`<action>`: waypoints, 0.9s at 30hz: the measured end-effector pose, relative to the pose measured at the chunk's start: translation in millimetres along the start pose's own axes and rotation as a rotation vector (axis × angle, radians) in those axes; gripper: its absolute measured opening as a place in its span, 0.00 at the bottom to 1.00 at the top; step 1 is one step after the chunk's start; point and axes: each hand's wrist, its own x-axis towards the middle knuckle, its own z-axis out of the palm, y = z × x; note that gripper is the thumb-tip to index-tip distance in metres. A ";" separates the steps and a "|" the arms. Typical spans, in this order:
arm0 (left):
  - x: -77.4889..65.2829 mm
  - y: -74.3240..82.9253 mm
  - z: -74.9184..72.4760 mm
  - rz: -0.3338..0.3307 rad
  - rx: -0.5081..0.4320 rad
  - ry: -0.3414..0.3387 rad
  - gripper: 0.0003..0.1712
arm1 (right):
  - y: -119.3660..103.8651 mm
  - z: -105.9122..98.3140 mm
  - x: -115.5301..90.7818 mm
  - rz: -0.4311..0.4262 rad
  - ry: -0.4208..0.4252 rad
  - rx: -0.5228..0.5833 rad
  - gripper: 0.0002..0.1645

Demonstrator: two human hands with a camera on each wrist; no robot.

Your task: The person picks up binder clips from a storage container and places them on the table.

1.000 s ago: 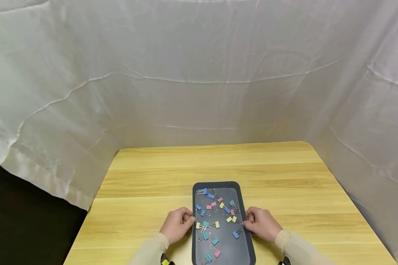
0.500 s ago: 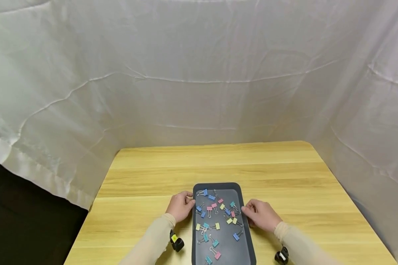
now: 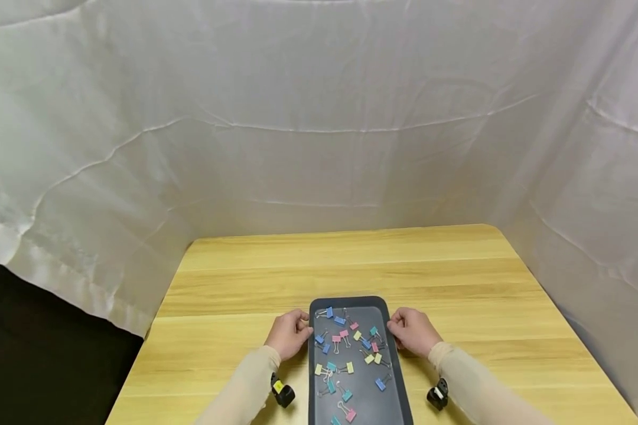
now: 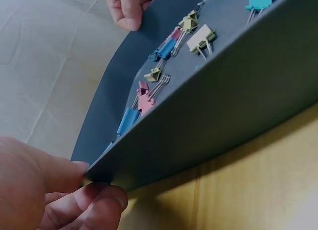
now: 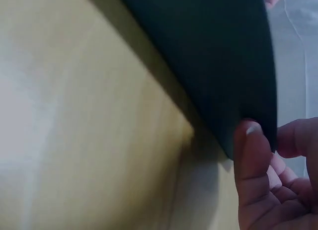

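- So the main thing here is a dark grey, rectangular, shallow-walled tray (image 3: 374, 404), sitting on the near part of the light wood-grain worktop (image 3: 244, 283), well apart from its far edge and side edges. The tray's near end is cut off, and I can't tell if its base is fully down on the wood.
- Inside it: loose blue, pink, yellow and teal binder clips with wire handles (image 3: 350, 415), mostly towards the far end and left side, a few touching or overlapping.
- Left hand (image 3: 287, 334) pinches the left long rim near the far left corner, thumb over the top, fingers underneath.
- Right hand (image 3: 412, 332) does the same on the right rim, nearly opposite.
- My guess on handling: light, stiff, not fragile, maybe coated metal. The smooth floor probably lets clips slide if it tips, so I'd hold both long rims level, closer to the middle.
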 end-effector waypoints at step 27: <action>-9.4 -5.9 7.1 -0.008 -0.120 -0.007 0.14 | 0.4 5.2 -8.4 0.043 0.056 -0.041 0.05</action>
